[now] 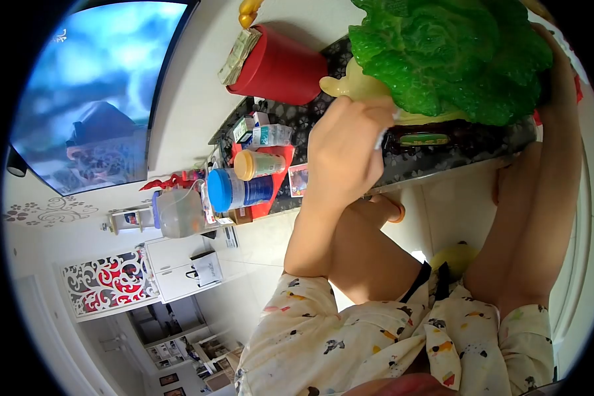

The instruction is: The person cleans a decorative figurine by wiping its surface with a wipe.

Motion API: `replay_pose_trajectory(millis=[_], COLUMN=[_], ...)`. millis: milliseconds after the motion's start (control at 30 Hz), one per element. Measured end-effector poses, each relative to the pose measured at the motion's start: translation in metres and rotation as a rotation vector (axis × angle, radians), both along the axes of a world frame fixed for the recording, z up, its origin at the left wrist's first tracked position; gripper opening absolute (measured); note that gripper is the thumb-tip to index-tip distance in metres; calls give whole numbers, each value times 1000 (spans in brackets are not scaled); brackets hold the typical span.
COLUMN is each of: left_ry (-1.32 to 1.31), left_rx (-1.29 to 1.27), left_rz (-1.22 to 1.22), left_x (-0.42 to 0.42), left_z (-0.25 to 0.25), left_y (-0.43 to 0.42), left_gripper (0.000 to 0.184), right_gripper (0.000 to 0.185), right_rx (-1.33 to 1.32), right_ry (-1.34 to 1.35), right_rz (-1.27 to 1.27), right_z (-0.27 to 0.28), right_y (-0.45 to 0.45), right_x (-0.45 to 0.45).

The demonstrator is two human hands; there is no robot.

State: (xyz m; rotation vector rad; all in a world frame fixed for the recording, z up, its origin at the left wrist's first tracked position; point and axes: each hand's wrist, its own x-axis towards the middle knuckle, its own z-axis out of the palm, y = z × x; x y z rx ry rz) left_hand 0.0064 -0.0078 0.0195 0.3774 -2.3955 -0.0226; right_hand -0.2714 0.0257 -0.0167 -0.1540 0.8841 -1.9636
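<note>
My left hand (350,145) is closed, with a small bit of something white showing at its fingers. It is beside a pale yellow base with a rounded knob (336,86), which carries a large glossy green leafy ornament (452,56). Under the ornament is a dark stand with a gold-and-green label (424,139), on a black patterned tabletop (468,155). My right arm stretches up along the ornament's right side. My right hand (540,9) is at the top edge, mostly out of sight, and its fingers cannot be made out.
A red bin (280,66) with paper on top stands left of the ornament. Nearer are a clear bottle (272,135), an orange-lidded jar (261,165), a blue-lidded tub (247,190) and a purple-lidded container (180,212). A large television (99,92) is at the left.
</note>
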Motion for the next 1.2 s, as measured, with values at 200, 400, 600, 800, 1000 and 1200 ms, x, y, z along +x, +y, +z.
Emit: replay_pose_trajectory(millis=[200, 400, 600, 800, 1000, 1200], left_ry=[203, 58, 60, 121, 81, 36], left_rx=[-34, -155, -229, -246, -242, -170], left_rz=[63, 113, 169, 307, 337, 320], left_x=[0, -6, -12, -24, -32, -28], left_z=[-11, -10, -20, -28, -23, -15], left_y=[9, 13, 23, 31, 34, 36], left_gripper=[28, 38, 39, 36, 35, 35], right_gripper=[40, 39, 40, 41, 42, 43], right_rx=[-33, -41, -32, 17, -69, -185], right_ry=[162, 192, 162, 65, 89, 129], right_rz=[22, -8, -1, 35, 4, -14], right_z=[11, 8, 1, -12, -10, 0], right_y=[13, 14, 9, -3, 0, 7], right_x=[10, 8, 2, -17, -6, 14])
